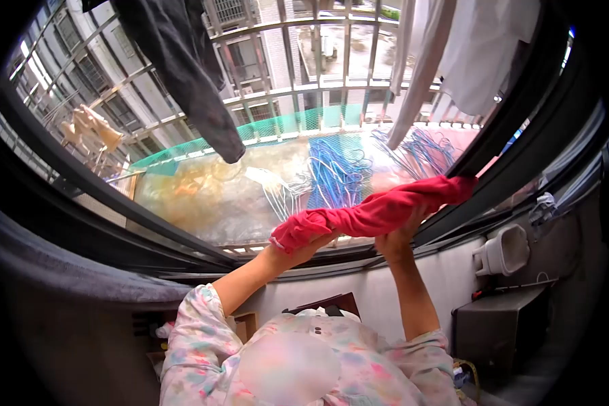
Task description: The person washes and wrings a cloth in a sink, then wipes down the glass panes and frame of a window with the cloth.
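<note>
A bunched, twisted red cloth (365, 215) stretches between my two hands at the open window, its right end close to the dark frame. My left hand (311, 246) is closed around its left part, with the fingers mostly covered by the fabric. Under the right part, my right hand (396, 238) grips the cloth from below. Whether the cloth is a garment or a towel cannot be made out. Beyond it, blue cords (335, 169) and white cords (281, 193) lie on the ledge outside.
Dark trousers (183, 74) hang at the upper left and white clothes (484, 61) at the upper right. Metal bars (287, 61) with green netting (277, 123) enclose the ledge. A dark window frame (494, 128) stands at right, above a white plastic container (504, 250) and a dark box (497, 325).
</note>
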A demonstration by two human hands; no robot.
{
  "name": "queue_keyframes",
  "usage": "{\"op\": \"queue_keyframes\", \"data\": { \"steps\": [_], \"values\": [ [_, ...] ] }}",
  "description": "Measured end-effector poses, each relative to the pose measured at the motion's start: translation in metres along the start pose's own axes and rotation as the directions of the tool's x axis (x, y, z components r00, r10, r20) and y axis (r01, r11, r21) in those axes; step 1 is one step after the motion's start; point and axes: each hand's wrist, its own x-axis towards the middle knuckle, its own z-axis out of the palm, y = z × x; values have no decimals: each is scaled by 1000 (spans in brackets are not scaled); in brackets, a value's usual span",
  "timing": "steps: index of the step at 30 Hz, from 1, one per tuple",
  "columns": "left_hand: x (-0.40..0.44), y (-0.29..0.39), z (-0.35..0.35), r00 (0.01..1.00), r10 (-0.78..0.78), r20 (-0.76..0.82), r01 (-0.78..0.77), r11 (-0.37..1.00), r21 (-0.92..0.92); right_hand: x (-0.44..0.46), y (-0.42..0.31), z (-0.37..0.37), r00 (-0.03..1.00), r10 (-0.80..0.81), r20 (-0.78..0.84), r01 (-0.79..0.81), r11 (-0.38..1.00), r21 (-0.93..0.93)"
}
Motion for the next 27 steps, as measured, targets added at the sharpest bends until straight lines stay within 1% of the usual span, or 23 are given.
{"op": "queue_keyframes", "data": {
  "steps": [1, 2, 3, 4, 5, 6, 7, 9, 10, 11, 12, 14, 16, 17, 19, 20, 22, 23, 24, 26, 27],
  "values": [
    [3, 7, -19, 997, 61, -50, -53, 988, 147, 32, 5, -1, 993, -122, -3, 122, 992, -13],
    [7, 14, -38, 988, 121, -99, -87, 952, 295, 69, 1, -3, 987, -124, -98, 122, 992, -30],
    [15, 25, -62, 960, 238, -147, -135, 854, 503, 102, -4, -4, 973, -126, -194, 118, 992, -53],
    [22, 35, -86, 916, 352, -192, -129, 713, 689, 121, -10, -3, 959, -147, -242, 133, 988, -74],
    [29, 44, -109, 897, 397, -192, -101, 608, 787, 139, -15, -4, 941, -171, -291, 149, 984, -97],
    [36, 54, -132, 876, 442, -191, -60, 493, 868, 160, -20, -12, 947, -178, -267, 153, 982, -112],
    [38, 62, -150, 890, 439, -122, -47, 355, 934, 181, -27, -22, 954, -179, -240, 154, 980, -123],
    [52, 67, -178, 775, 540, -328, 54, 460, 886, 237, -36, -32, 868, -312, -387, 287, 950, -123],
    [60, 75, -206, 769, 554, -321, 20, 481, 877, 272, -42, -34, 787, -388, -479, 387, 916, -108],
    [70, 84, -239, 762, 566, -314, -18, 503, 864, 301, -49, -38, 767, -398, -503, 393, 911, -123],
    [85, 83, -280, 671, 682, -292, -1, 395, 919, 327, -61, -40, 744, -415, -524, 402, 904, -145],
    [95, 97, -351, 577, 772, -266, 45, 295, 954, 376, -88, -42, 696, -436, -570, 424, 891, -164],
    [94, 107, -386, 556, 777, -295, 64, 314, 947, 404, -118, -40, 678, -432, -594, 421, 891, -168],
    [92, 114, -395, 547, 784, -293, 77, 301, 950, 410, -132, -40, 680, -425, -597, 416, 895, -164],
    [81, 108, -382, 544, 748, -380, 85, 401, 912, 410, -158, -39, 707, -410, -576, 409, 902, -140],
    [74, 105, -366, 547, 700, -459, 97, 492, 865, 402, -169, -39, 724, -413, -552, 417, 900, -127],
    [55, 97, -336, 507, 540, -672, 184, 694, 696, 378, -184, -37, 759, -437, -482, 446, 889, -104],
    [39, 81, -318, 466, 497, -732, 195, 749, 633, 361, -191, -34, 779, -454, -432, 463, 882, -93],
    [22, 64, -302, 477, 497, -725, 262, 708, 656, 344, -196, -29, 794, -472, -383, 482, 873, -76],
    [-12, 34, -261, 451, 391, -802, 351, 749, 562, 302, -204, -12, 816, -511, -270, 529, 849, -9],
    [-30, 14, -232, 419, 287, -862, 379, 807, 453, 279, -209, 3, 806, -526, -270, 546, 838, -2]
  ]
}}
